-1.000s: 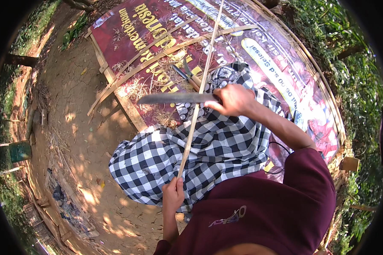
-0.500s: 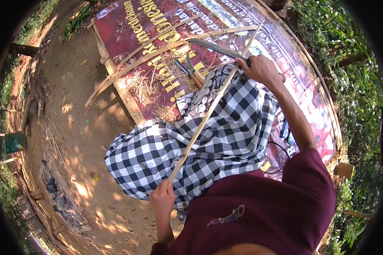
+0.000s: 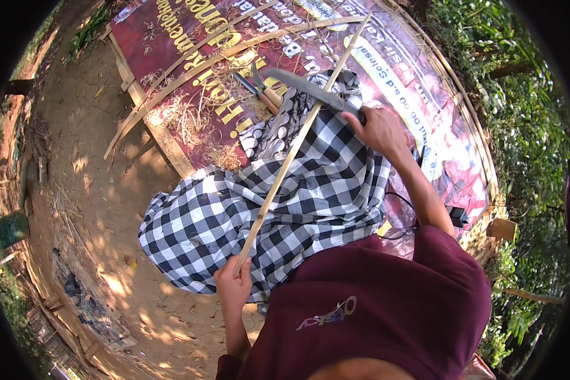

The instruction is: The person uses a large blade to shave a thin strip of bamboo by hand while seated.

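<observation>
My left hand is closed round the near end of a long, pale wooden strip, which slants up and away to the far right across my lap. In my right hand is the handle of a large knife. Its broad grey blade points left and crosses the strip near my right knee, seemingly touching it. Under both lies a black-and-white checked cloth over my legs. A patterned grey cloth lies beside it. Near the blade rest a small curved blade with a wooden handle and another slim tool.
I sit on a platform covered by a red printed banner. Long curved strips and curly shavings lie on it. A black cable and a small black device are by my right arm. Dirt ground lies left.
My right hand and the knife have come down along the strip, toward me. The blade now lies across the strip at a flatter angle. The whole view has shifted slightly.
</observation>
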Available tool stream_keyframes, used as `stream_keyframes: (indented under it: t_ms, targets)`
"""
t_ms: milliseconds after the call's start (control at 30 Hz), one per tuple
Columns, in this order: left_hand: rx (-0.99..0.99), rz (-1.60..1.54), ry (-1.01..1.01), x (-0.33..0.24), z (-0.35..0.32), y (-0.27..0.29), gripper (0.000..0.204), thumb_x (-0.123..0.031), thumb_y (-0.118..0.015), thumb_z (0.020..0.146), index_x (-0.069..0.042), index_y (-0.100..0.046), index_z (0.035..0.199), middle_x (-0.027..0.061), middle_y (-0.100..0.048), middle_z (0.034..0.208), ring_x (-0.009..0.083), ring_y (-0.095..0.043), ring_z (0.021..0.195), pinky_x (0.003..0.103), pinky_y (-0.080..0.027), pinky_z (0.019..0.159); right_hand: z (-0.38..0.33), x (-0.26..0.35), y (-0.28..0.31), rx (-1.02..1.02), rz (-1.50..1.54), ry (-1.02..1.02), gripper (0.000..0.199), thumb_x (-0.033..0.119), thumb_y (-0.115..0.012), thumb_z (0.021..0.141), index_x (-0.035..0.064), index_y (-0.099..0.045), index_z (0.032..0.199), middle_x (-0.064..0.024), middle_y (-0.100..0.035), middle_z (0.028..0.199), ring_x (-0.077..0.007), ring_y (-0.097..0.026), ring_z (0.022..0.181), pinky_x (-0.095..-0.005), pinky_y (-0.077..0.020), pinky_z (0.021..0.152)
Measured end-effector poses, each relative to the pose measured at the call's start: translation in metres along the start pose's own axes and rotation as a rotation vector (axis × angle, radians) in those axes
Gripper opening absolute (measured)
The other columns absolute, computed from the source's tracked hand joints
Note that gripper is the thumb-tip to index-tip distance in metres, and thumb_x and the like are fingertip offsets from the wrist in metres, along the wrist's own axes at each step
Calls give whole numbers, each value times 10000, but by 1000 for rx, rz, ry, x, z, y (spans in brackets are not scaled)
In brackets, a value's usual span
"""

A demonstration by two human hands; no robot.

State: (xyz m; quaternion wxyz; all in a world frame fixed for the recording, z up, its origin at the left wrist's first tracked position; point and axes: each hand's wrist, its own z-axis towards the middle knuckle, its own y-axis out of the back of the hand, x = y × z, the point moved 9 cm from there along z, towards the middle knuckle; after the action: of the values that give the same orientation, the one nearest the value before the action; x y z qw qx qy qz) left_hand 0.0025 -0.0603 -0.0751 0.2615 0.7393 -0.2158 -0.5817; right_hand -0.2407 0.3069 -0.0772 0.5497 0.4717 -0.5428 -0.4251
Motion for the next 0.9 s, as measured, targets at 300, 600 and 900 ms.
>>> stream_keyframes:
  t_ms: [300,600,900]
  targets:
    - [93,-297,9,-2,22,-23,208,-144,-576,974,23,-650,875,-98,-366,564,-5,-284,513,222,-178,458,-56,98,3,166,271,353,604,635,-552,857,41,-648,807,-142,-586,531,-337,-629,525,-444,-494,508]
    - [-64,-247,-7,-7,11,1,254,-161,-524,992,37,-680,971,-62,-362,530,13,-319,484,235,-205,451,24,52,48,-69,144,99,675,659,-494,893,26,-625,702,-108,-564,528,-260,-574,450,-419,-475,484]
    - [-98,-206,-26,-5,15,-7,265,-162,-560,968,54,-627,830,-16,-432,528,25,-388,490,225,-281,452,-35,142,27,17,8,621,706,741,-487,834,60,-598,688,-114,-603,566,-277,-621,465,-397,-500,448]
